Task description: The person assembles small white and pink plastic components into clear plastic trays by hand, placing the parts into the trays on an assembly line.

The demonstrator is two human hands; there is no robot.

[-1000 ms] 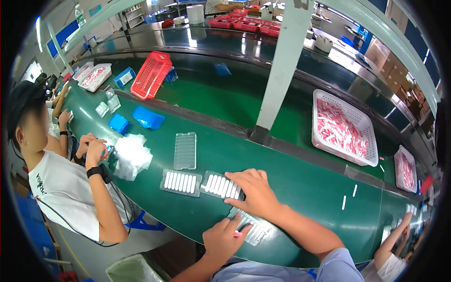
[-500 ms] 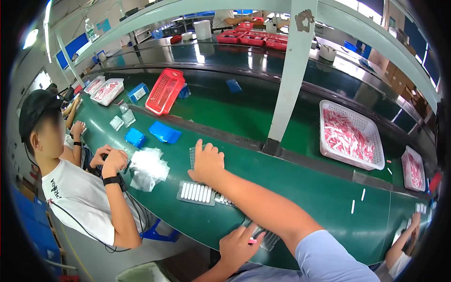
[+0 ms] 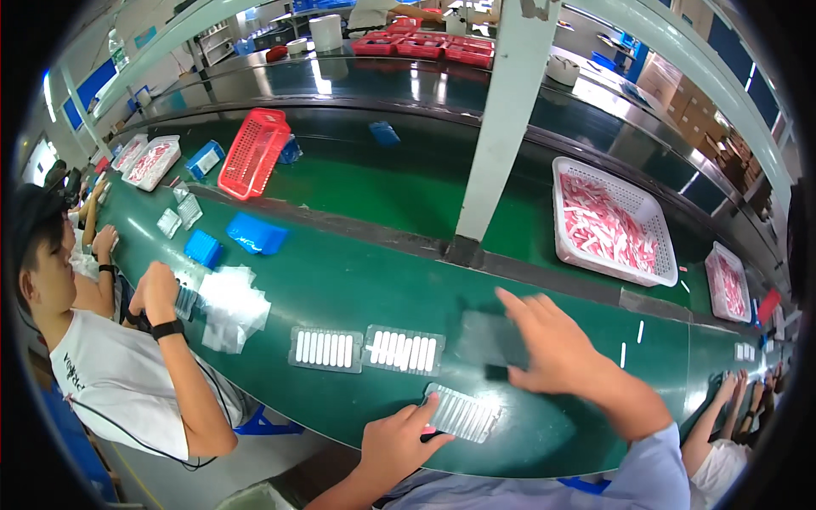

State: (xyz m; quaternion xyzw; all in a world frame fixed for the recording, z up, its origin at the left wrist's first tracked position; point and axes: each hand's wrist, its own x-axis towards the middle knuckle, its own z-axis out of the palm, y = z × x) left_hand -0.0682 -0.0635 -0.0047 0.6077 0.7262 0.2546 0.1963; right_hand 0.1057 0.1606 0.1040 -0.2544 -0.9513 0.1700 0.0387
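My left hand [image 3: 395, 444] grips the near-left end of a clear plastic tray [image 3: 463, 414] with ridged slots. A small pink piece [image 3: 427, 430] shows between its thumb and forefinger. My right hand [image 3: 557, 347], smeared by motion, hangs over the table with thumb and fingers about the right end of another clear tray [image 3: 489, 337], also blurred. Left of it lie two clear trays holding rows of white sticks: one tray [image 3: 402, 350] close by, the other tray [image 3: 325, 349] farther left.
Two white sticks [image 3: 623, 354] lie to the right. Beyond them stand a white basket [image 3: 671, 274] of pink-and-white pieces and a grey post [image 3: 501, 127]. At left, a person [image 3: 119, 382] works beside clear bags [image 3: 229, 310], blue packs [image 3: 257, 235] and a red basket [image 3: 255, 153].
My right hand has come back from the far left to the right, and a clear tray has moved with it. My left hand has shifted slightly left. The view has turned a little right.
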